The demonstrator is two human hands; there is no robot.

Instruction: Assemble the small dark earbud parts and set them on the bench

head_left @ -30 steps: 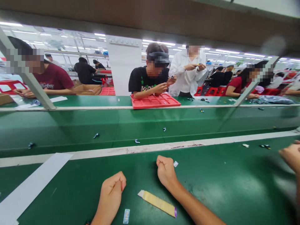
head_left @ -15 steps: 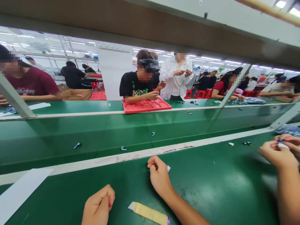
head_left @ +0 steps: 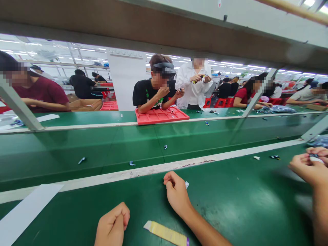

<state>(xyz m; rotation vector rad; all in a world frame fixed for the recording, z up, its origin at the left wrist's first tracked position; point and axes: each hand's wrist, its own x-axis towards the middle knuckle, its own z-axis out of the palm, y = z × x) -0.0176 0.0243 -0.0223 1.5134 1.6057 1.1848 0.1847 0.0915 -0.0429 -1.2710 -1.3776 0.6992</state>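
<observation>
My left hand (head_left: 112, 223) rests on the green bench (head_left: 220, 205) in a loose fist, thumb against the curled fingers, with nothing showing in it. Farther forward, my right hand (head_left: 178, 194) lies on its side near the white rail, fingers curled in; no object shows in it. A small white label-like piece (head_left: 187, 185) lies just beside its wrist side. Between my forearms is a flat yellow strip (head_left: 166, 233) with a white tip and a purple end, touched by neither hand.
A white sheet (head_left: 28, 212) lies at left. Beyond the rail (head_left: 107, 177), a green belt (head_left: 107, 150) carries small earbud-like pieces (head_left: 132, 163). A co-worker's hands (head_left: 309, 167) hold a small part at right. Across sits a person at a red tray (head_left: 161, 117). A shelf beam (head_left: 153, 30) crosses overhead.
My view shifts slightly; my hands keep their pose. The small pieces on the belt have moved left relative to the bench. The person across has raised one hand towards the face.
</observation>
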